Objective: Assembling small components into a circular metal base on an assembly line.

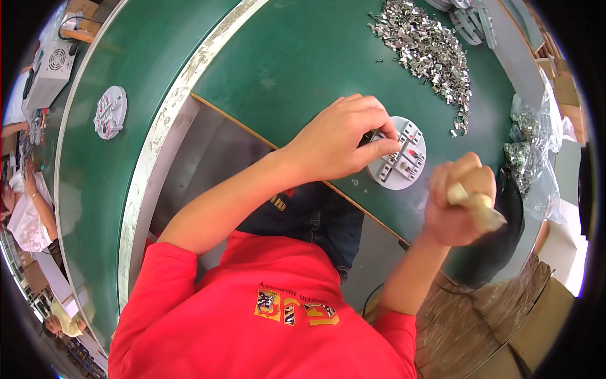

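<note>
Over a round pale grey plastic disc (409,177) on the green table, my left hand (347,136) has its thumb and forefinger pinched together at the disc's left side. A small dark bit shows under the curled fingers, but I cannot make out what it is. The disc has ribs, slots and a small red spot, with small metal pieces seated in it. To the right of the disc, my right hand (464,199) is raised and curled closed, smeared by motion. Pale coverings show on its fingertips. Whatever it may hold is hidden.
A heap of small metal clips (429,50) spreads at the far right, beside stacked grey parts (470,25). Clear bags of metal parts (521,161) lie right. Another disc (110,112) sits on the green strip at left, past a pale rail (170,104). Other people work far left.
</note>
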`<state>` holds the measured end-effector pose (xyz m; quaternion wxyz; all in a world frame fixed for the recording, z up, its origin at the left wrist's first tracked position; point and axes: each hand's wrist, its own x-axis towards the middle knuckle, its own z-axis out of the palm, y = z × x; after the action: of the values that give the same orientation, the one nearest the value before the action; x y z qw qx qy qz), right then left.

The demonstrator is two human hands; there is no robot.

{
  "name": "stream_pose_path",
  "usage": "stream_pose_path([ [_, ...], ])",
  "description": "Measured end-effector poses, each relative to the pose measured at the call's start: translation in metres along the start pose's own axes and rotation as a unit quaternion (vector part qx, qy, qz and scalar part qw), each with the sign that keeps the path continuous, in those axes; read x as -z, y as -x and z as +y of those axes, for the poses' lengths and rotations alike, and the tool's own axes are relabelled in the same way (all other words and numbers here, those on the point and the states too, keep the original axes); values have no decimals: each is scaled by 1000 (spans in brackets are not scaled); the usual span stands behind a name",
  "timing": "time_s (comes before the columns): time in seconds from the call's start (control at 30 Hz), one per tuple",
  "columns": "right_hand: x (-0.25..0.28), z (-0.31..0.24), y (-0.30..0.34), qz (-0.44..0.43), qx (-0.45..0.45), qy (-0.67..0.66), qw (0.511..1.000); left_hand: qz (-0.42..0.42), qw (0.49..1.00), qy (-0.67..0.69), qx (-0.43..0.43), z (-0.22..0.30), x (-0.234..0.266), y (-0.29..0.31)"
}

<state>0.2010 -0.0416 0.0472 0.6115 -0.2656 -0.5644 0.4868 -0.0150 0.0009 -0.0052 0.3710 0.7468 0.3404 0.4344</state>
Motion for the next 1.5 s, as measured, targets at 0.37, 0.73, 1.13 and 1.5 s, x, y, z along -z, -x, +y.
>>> stream_pose_path([
  [0.37, -20, 44, -3, -3, 35, -132, 991, 6, 998, -29, 49, 1, -3, -4],
  [0.73, -26, 70, -4, 22, 57, -59, 996, -14, 996, -65, 52, -10, -3, -1],
  [1.13, -13, 63, -16, 90, 39, -172, 980, -6, 997, -47, 55, -10, -7, -3],
  [1.5, -34, 62, -1, 306, 26, -151, 940, -6, 998, -65, -15, 2, 21, 3],
])
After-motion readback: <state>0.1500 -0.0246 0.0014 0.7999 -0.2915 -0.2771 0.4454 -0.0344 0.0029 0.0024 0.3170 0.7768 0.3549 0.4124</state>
